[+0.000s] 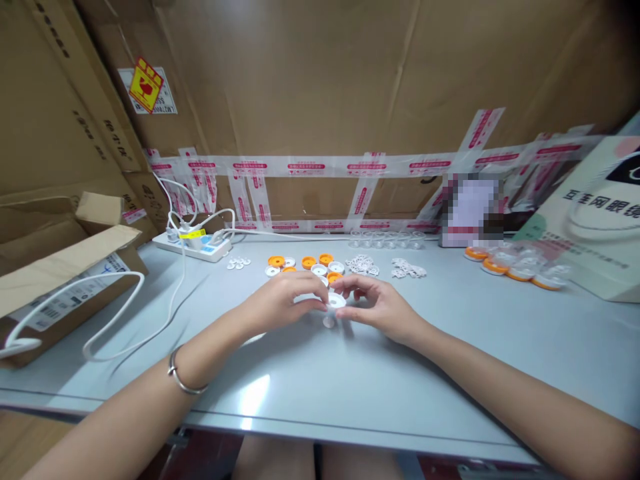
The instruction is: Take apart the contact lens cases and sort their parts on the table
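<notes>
Over the middle of the table, both my hands pinch a white round cap (338,301) with a hole at its centre. The fingertips of my left hand (295,300) are at the cap's left side. My right hand (380,308) grips the right side between thumb and fingers. Just below the cap, a small white disc (329,322) shows on the table. Behind my hands lies a group of orange caps (309,263) and white caps (335,267), partly hidden by my fingers.
Small white discs (239,264), white openwork pieces (363,265) and clear plastic pieces (387,241) lie farther back. Orange-based clear containers (520,268) stand right, near a white printed bag (590,227). At left are a power strip (195,245), loose white cable (135,350) and open carton (65,280).
</notes>
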Tool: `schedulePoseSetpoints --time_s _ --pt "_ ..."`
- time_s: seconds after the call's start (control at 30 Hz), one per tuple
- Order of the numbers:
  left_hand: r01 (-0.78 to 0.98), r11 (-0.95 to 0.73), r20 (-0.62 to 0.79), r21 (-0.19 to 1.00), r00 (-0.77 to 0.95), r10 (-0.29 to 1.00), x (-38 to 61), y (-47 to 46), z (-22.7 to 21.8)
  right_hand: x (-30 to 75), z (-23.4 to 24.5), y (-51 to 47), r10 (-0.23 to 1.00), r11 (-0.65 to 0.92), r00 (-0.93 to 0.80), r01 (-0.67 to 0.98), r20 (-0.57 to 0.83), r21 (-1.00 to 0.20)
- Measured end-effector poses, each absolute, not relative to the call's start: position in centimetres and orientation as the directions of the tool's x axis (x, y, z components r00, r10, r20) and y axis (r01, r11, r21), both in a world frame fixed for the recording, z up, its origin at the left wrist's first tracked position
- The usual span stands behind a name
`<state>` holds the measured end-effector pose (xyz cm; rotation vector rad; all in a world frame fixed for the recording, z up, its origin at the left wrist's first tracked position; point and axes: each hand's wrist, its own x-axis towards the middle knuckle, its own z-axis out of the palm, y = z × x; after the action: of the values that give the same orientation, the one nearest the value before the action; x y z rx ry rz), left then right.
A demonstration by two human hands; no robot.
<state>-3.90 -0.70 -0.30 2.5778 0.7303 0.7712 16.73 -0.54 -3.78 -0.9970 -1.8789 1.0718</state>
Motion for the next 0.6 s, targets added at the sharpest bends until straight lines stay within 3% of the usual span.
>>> schedulePoseSetpoints --time_s 0.13,0.27,0.43,0.6 --pt "0.524 -0.787 0.371 0.325 0.695 0.616 -6.8 0.8 0.8 16.9 -3.6 -0.3 0.896 0.336 -0.358 0.158 0.264 -0.928" --pt "0.714 -0.671 0.296 0.199 0.609 0.736 -10.0 2.8 1.4 17.1 -3.4 -0.3 0.921 0.31 -0.297 0.162 0.253 -0.937" --pt "0.844 -0.525 0.112 0.11 0.514 0.85 -11.2 4.2 0.5 17.5 -3.2 -0.1 0.93 0.313 -0.266 0.207 0.254 -0.927" --pt "0.854 -0.511 0.129 0.092 0.499 0.857 -10.7 4.6 -0.5 18.0 -3.2 0.2 0.941 0.295 -0.242 0.255 0.235 -0.921"
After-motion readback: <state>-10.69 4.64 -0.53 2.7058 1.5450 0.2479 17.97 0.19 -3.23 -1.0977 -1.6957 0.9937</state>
